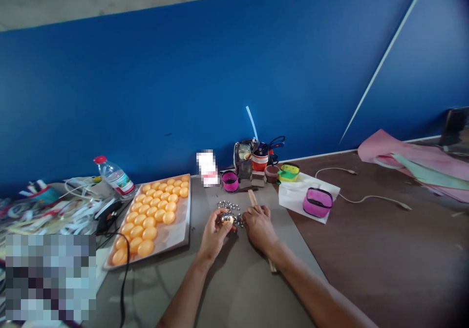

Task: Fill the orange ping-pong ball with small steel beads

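Note:
My left hand (214,235) is closed around an orange ball (227,220) whose top is covered with shiny silver pieces. Just to its right, my right hand (259,226) reaches down to the mat with fingers curled together at the edge of a loose pile of small silver pieces (227,205). Whatever its fingertips pinch is too small to make out. A flat wooden stick (252,197) passes beneath my right hand, and its near end shows below the wrist.
At left lies a white tray (179,237) of several orange balls, with a water bottle (116,177) behind. Purple-sided containers (230,181), a red cup (260,161) and a yellow-green box (289,173) stand by the blue partition (205,84). A black cable (126,274) crosses the tray's near corner.

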`<state>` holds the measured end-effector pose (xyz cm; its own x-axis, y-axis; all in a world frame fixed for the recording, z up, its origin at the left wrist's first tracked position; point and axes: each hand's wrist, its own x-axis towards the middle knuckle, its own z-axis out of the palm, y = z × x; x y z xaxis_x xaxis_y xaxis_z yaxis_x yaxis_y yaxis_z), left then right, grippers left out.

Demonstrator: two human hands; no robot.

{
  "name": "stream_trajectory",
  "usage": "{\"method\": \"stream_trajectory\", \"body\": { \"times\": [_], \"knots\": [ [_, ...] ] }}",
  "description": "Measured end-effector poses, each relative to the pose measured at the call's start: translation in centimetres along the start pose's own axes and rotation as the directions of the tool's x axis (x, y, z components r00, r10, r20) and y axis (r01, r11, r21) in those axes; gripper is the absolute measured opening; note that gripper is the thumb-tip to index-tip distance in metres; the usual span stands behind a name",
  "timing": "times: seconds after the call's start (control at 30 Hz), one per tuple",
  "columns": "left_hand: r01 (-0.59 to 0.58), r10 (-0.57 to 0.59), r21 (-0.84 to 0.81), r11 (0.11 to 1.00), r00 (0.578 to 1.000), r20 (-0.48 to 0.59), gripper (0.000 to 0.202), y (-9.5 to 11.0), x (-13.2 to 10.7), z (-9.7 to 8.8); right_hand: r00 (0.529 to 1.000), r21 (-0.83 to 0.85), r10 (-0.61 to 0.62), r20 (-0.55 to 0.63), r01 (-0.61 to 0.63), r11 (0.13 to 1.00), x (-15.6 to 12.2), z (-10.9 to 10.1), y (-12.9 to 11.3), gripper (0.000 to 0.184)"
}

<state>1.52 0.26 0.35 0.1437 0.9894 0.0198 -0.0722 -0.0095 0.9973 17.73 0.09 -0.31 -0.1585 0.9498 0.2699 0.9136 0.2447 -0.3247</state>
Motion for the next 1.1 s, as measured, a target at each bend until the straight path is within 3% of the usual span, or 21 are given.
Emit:
{"method": "stream_trajectory", "body": {
  "times": [0.13,0.23,0.33,0.47,0.6,0.7,0.83,1.0,1.1],
  "knots": [
    [0.001,-0.002,-0.016,1.000,1.000,-0.028,0.041,0.0,-0.1,-0.1,0.994,0.149,0.039,-0.105,-0.023,0.989,0.0,0.3,0.3,0.023],
    [0.004,-0.006,-0.050,0.999,1.000,-0.030,0.041,0.1,-0.1,-0.2,0.981,0.440,0.140,-0.133,-0.068,0.895,0.3,0.6,0.3,0.019],
    [0.012,-0.015,-0.088,0.996,0.999,-0.032,0.040,0.2,-0.2,-0.2,0.967,0.747,0.250,-0.048,-0.132,0.652,0.6,0.7,0.0,0.014],
    [0.019,-0.024,-0.163,0.986,0.999,-0.029,0.039,0.0,0.0,-0.2,0.944,0.924,0.321,0.080,-0.191,0.332,0.8,0.5,-0.6,0.017],
    [0.014,-0.018,-0.218,0.976,1.000,-0.018,0.040,-0.2,0.2,-0.4,0.940,0.961,0.213,0.265,-0.275,0.016,0.6,0.2,-1.2,0.023],
    [0.009,-0.008,-0.220,0.976,1.000,0.006,0.040,-0.3,0.2,-0.4,0.939,0.950,0.152,0.308,-0.297,-0.094,0.3,0.2,-1.6,0.027],
    [0.007,-0.002,-0.189,0.982,1.000,0.027,0.043,-0.2,0.2,-0.4,0.944,0.951,0.135,0.300,-0.286,-0.116,0.1,0.1,-1.9,0.023],
    [0.008,-0.006,-0.122,0.993,1.000,0.011,0.040,-0.2,0.2,-0.3,0.959,0.965,0.159,0.235,-0.250,0.082,-0.1,0.2,-1.9,0.015],
    [-0.010,0.014,-0.111,0.994,0.999,0.031,0.038,-0.1,0.2,-0.1,0.964,0.962,0.168,0.207,-0.232,0.141,-0.1,0.3,-1.8,0.014]
  ]
}}
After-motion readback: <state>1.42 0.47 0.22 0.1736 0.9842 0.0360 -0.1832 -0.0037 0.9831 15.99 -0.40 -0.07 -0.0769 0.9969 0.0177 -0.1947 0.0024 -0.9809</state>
